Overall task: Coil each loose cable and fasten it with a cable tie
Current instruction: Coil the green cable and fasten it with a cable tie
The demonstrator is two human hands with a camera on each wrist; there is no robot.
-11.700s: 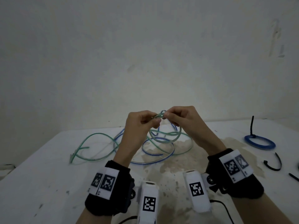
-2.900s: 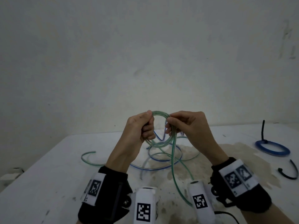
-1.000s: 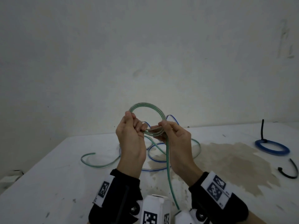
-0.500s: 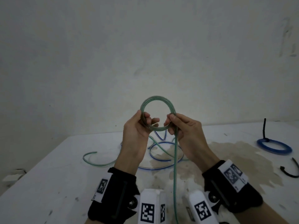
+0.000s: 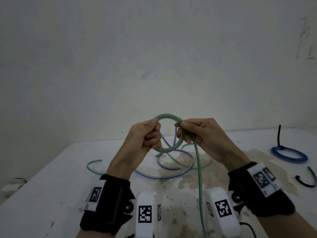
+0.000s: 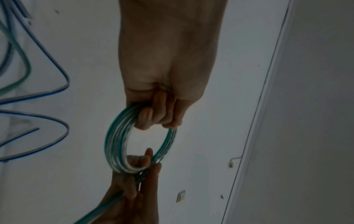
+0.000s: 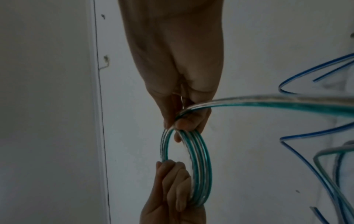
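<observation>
Overhead, dim light on a white bench (image 5: 51,194), stained brown toward 4 o'clock, set against a bare pale wall (image 5: 154,57). Held upright above the bench, green cable coil (image 5: 169,133), ring face-on, pinched at 9 o'clock by left hand (image 5: 144,136) and at 3 o'clock by right hand (image 5: 204,134), fingers curled round the strands. Loose tail trailing to 6 o'clock. Blue cable (image 5: 171,172) sprawled beneath; tied blue coil (image 5: 289,154) at 3 o'clock.

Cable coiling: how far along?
Done: a blue cable coil lies on the white table, cinched by a black tie. In hand: left hand and right hand grip a several-turn green-striped clear cable coil, its tail loose. Left: tie it with the spare black cable tie; the blue-striped cable lies uncoiled.
</observation>
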